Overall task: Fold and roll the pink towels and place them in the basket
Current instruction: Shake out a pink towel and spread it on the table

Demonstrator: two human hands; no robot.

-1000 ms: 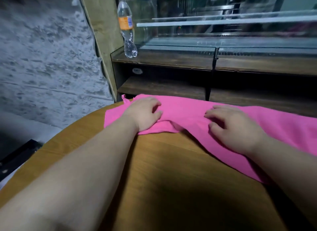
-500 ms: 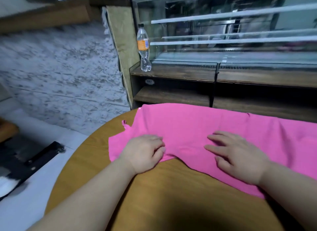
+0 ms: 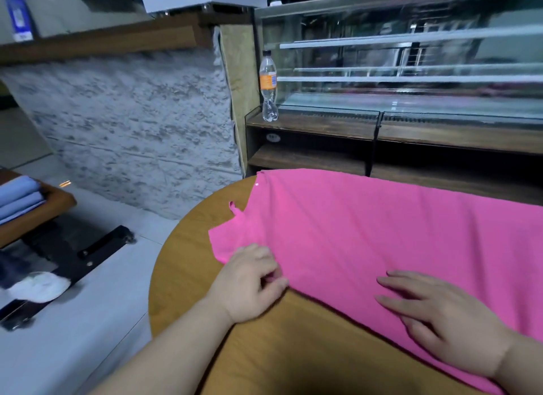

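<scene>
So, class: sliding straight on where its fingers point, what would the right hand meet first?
Sliding over the pink cloth towel, the right hand would likely reach the left hand pinching its edge.

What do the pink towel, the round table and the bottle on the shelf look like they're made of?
Towel: soft cloth, perhaps microfibre, matte; it drapes and creases without shine.
Table: wood or wood-look laminate, smooth with a slight sheen; streaky grain shows, but which of the two I cannot tell.
Bottle: probably clear plastic, glossy; see-through body with an orange label.
</scene>
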